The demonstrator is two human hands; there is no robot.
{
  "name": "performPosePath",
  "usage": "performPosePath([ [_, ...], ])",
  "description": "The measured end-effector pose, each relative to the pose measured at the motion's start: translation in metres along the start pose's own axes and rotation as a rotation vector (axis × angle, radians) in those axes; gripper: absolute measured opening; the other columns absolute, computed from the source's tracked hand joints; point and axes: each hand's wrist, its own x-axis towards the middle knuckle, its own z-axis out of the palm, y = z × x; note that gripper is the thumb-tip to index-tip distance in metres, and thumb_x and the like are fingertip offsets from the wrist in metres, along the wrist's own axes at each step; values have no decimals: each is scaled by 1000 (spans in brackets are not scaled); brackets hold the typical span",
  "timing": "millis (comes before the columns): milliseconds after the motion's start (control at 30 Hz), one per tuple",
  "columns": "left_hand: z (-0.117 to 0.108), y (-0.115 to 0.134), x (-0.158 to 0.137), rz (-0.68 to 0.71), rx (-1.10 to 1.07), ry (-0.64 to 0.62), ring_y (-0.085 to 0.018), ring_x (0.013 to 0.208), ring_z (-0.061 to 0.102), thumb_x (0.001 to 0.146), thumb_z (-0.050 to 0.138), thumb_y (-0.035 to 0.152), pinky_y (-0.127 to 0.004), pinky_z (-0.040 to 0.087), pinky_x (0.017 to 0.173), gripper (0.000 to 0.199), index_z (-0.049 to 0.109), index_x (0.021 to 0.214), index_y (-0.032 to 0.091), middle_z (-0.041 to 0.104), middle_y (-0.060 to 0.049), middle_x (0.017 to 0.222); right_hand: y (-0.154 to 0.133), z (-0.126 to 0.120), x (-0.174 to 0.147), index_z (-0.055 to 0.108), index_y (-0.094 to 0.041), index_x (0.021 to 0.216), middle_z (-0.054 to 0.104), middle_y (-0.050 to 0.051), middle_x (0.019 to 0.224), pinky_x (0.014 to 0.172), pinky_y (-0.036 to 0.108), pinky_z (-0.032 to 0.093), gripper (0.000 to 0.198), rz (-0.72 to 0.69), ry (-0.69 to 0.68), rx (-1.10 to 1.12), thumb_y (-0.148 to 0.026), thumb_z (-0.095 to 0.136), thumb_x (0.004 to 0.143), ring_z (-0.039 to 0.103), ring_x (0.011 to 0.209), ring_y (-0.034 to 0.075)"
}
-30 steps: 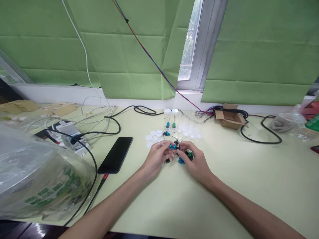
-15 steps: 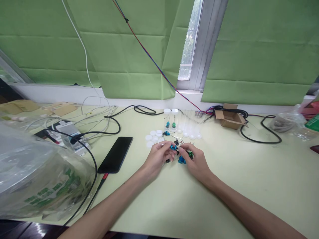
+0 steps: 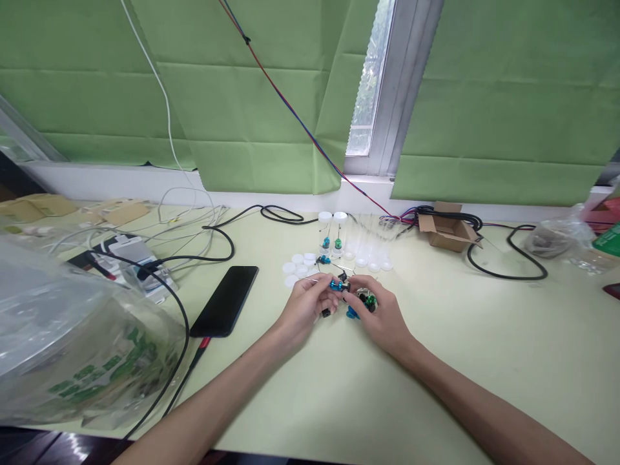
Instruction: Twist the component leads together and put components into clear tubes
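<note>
Between my hands is a small shiny blue metal piece (image 3: 335,284) with a thin rod to its left and a black end to its right. My left hand (image 3: 307,305) is closed on it in a pinch. The bent thumb and fingers of my right hand (image 3: 380,309) are at the black end. Under and beside my hands lie loose blue pieces (image 3: 352,312), green pieces (image 3: 371,300) and black bits (image 3: 326,312), partly hidden. Another blue piece (image 3: 324,259) lies just beyond.
Two white-capped clear tubes (image 3: 325,217) stand behind, holding blue and green pieces. Several white caps (image 3: 296,268) and clear tubes (image 3: 372,248) are nearby. A phone (image 3: 225,301), a cabled power strip (image 3: 138,258) and a large plastic bag (image 3: 87,336) sit left; a cardboard box (image 3: 448,231) sits back right.
The black end of the blue piece now shows more, as my right fingertips have shifted slightly along it. My left hand has stayed almost still.
</note>
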Motion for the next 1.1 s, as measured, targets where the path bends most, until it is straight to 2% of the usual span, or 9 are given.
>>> performPosePath([
  [200,0,0,0,-11,4,8,-12,55,54,82,69,35,-24,40,53,22,67,81,13,59,-2,58,1,1,-1,61,-21,102,68,4,91,80,36,49,16,-4,-9,12,-32,59,91,64,85,21],
  [467,2,0,-1,-11,10,-18,-11,55,54,84,68,34,-24,41,54,21,67,80,13,62,-3,63,2,1,0,64,-21,96,70,6,92,78,36,49,16,37,-21,2,-34,56,92,64,87,22],
  [900,0,-2,-1,-23,43,-11,-13,60,57,83,68,37,-25,42,55,23,68,83,14,63,-5,63,0,1,1,63,-22,78,67,2,74,76,36,45,27,42,-43,-76,-35,48,97,60,75,20],
  [1033,0,-2,0,-11,26,-4,-13,57,55,82,69,37,-25,41,54,23,67,81,14,62,-4,62,-1,0,1,62,-22,99,68,3,82,76,35,48,17,68,-16,-15,-36,53,95,63,79,20],
  [1100,1,-1,0,-5,13,5,-12,55,54,81,70,36,-25,40,54,23,67,80,14,61,-3,61,-1,0,1,58,-22,108,68,3,87,77,35,49,20,44,-10,16,-34,57,92,64,83,21],
])
